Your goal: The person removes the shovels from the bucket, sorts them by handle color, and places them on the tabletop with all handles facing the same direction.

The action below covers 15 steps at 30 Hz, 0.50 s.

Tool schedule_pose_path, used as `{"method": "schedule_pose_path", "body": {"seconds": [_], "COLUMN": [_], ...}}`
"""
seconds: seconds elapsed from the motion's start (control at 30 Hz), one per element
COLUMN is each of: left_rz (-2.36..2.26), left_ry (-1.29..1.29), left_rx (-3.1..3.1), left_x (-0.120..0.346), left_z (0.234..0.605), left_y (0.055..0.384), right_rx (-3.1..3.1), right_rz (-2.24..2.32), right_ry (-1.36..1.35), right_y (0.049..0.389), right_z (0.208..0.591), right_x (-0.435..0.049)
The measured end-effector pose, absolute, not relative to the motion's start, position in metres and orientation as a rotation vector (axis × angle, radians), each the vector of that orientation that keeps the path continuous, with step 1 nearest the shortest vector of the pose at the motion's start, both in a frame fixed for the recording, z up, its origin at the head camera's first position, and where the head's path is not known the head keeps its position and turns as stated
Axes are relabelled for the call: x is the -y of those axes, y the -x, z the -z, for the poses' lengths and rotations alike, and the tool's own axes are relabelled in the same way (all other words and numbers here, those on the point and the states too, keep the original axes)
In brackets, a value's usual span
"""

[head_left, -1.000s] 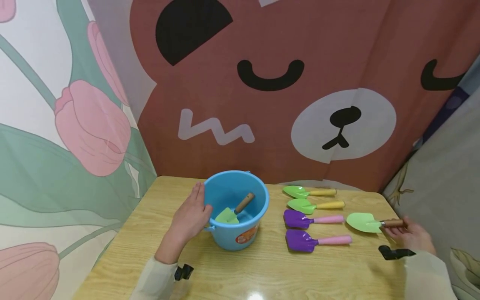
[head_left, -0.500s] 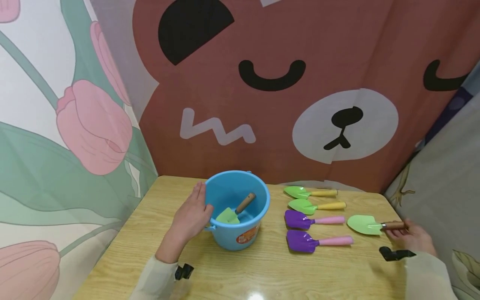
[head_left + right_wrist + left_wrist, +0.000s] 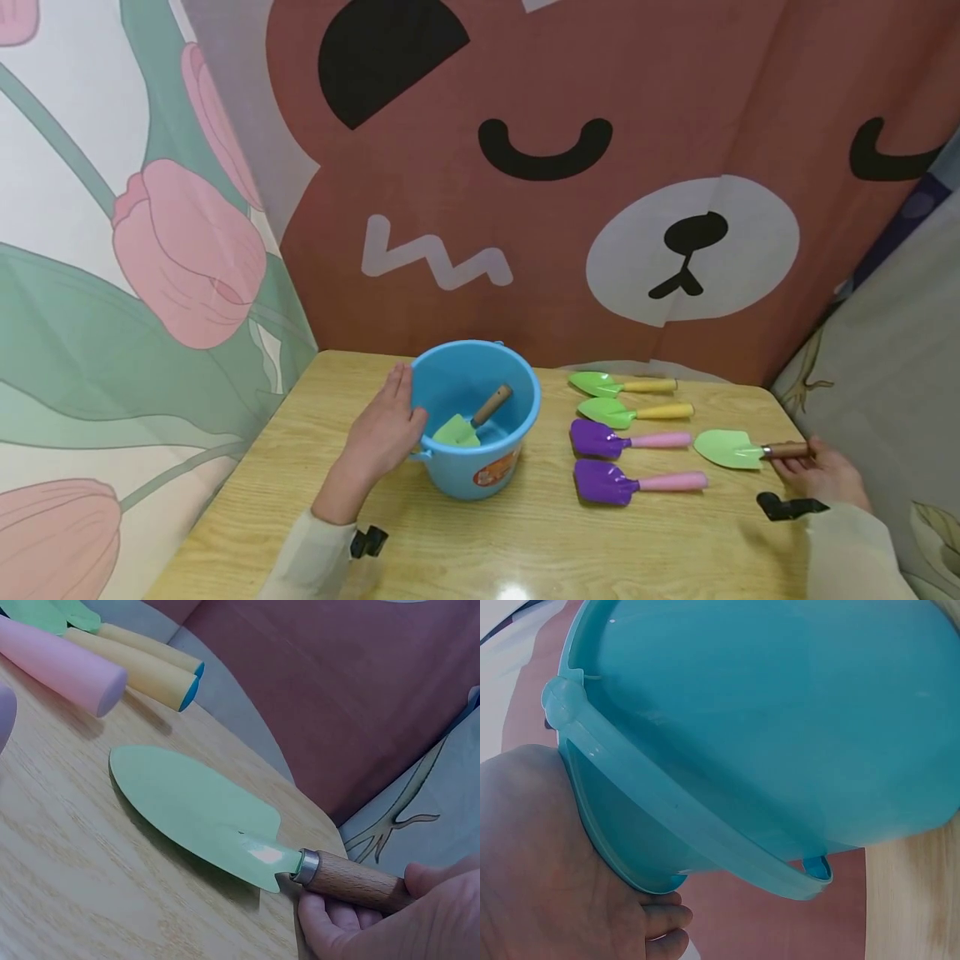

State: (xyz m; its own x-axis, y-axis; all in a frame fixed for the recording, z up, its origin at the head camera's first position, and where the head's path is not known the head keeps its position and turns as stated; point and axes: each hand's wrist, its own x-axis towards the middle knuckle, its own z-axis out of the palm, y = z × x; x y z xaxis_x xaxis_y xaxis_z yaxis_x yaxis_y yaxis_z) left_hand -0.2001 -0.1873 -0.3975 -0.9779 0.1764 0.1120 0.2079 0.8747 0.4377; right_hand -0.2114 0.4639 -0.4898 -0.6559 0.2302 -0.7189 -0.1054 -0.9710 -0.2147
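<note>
A light blue bucket (image 3: 480, 471) stands upright on the table, its handle folded down in the left wrist view. My left hand (image 3: 386, 429) rests against the bucket's left rim with straight fingers, palm beside the wall. Inside the bucket leans a pale green hand trowel (image 3: 456, 432) with a brown wooden handle. At the table's right side my right hand (image 3: 828, 477) pinches the wooden handle of another pale green trowel (image 3: 729, 450) between thumb and fingers. Its blade (image 3: 187, 806) points left, close over the tabletop, with a shadow along its edge.
Between bucket and right hand lie two green trowels (image 3: 611, 413) with yellow handles and two purple shovels (image 3: 602, 482) with pink handles. They rest on a wooden table (image 3: 420, 554). A bear-print curtain (image 3: 442, 192) hangs behind, and a tulip-print cloth (image 3: 187, 250) on the left.
The view has shifted very slightly. Both hands, the bucket and the trowels otherwise stay as they were.
</note>
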Motion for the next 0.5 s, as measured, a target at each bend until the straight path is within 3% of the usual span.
{"method": "schedule_pose_path", "body": {"seconds": [0.5], "left_rz": [0.706], "left_ry": [0.293], "left_rx": [2.967], "left_x": [0.1864], "left_z": [0.3988], "left_y": [0.1988], "right_rx": [0.612], "right_rz": [-2.577], "right_ry": [1.287], "right_y": [0.2140], "right_z": [0.4912], "right_x": [-0.4612]}}
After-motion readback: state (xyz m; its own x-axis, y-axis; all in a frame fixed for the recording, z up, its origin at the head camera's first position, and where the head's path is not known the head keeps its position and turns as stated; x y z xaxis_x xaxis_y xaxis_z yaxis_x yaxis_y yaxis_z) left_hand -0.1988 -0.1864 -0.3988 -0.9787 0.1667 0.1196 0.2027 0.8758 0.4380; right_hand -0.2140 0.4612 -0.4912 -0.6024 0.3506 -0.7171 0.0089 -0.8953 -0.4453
